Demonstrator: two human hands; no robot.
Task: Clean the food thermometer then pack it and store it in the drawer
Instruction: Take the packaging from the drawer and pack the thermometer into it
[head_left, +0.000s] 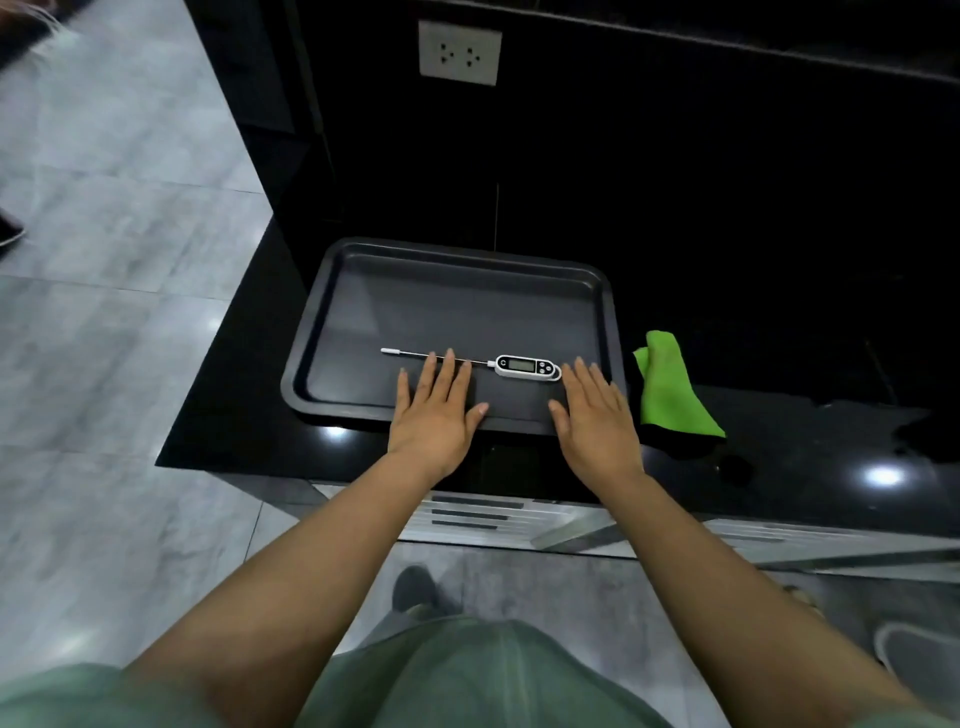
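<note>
A food thermometer (524, 366) lies flat inside a dark baking tray (363, 270) on a glossy black tabletop (249, 415), seen from a head-worn camera looking down. The thermometer has a white oval body with a grey rectangular display and small dark buttons at its right end. A thin metal probe runs leftward from the body and ends in a pale capped tip. It rests in the near half of the tray, roughly parallel to the tray's front rim.

The person's left hand (435, 410) is spread flat, palm down, over the tray's front rim, fingers apart and gripping nothing; its fingertips reach the probe's middle, though whether they touch it cannot be told. The right hand (597, 415) is likewise flat and spread, holding nothing, its fingertips just beside the thermometer's display end.

A bright green cloth (670, 395) lies crumpled on the tabletop just to the right of the tray, its near edge showing a black underside. A white wall socket (460, 52) sits on the dark panel behind the tabletop. Grey tiled floor (104, 338) stretches to the left. Below the tabletop edge, a pale cabinet front (519, 519) with dark horizontal slots is visible between the person's forearms.
</note>
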